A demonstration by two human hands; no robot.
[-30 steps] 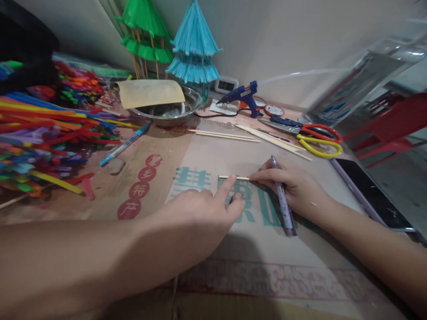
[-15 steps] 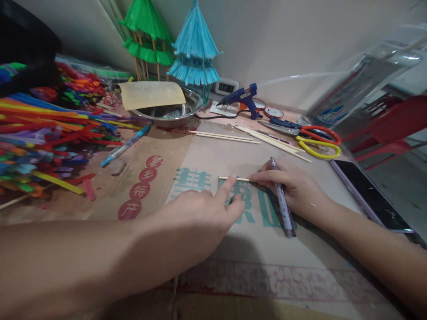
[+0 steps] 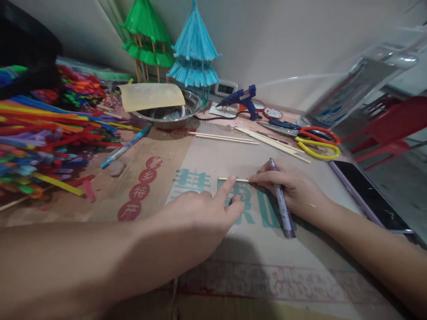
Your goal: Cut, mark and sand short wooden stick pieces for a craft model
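A short, thin wooden stick (image 3: 242, 180) lies along the upper edge of a clear ruler (image 3: 221, 182) on the printed cardboard (image 3: 207, 155). With its index fingertip, my left hand (image 3: 203, 218) presses the stick down; its thumb is lower, by the ruler. My right hand (image 3: 293, 186) pinches the stick's right end between thumb and fingertips. A purple patterned pen (image 3: 282, 200) is also held in the right hand, slanting across the fingers with its lower end toward me. Part of the ruler is hidden beneath my hands.
Loose wooden sticks (image 3: 223, 138), scissors (image 3: 300, 131) and a blue glue gun (image 3: 245, 98) lie beyond my hands. Colourful pipe cleaners (image 3: 43, 138) pile up at left, near a metal bowl (image 3: 196, 106). A phone (image 3: 370, 195) is at right. Green (image 3: 147, 26) and blue (image 3: 195, 44) tower models stand behind.
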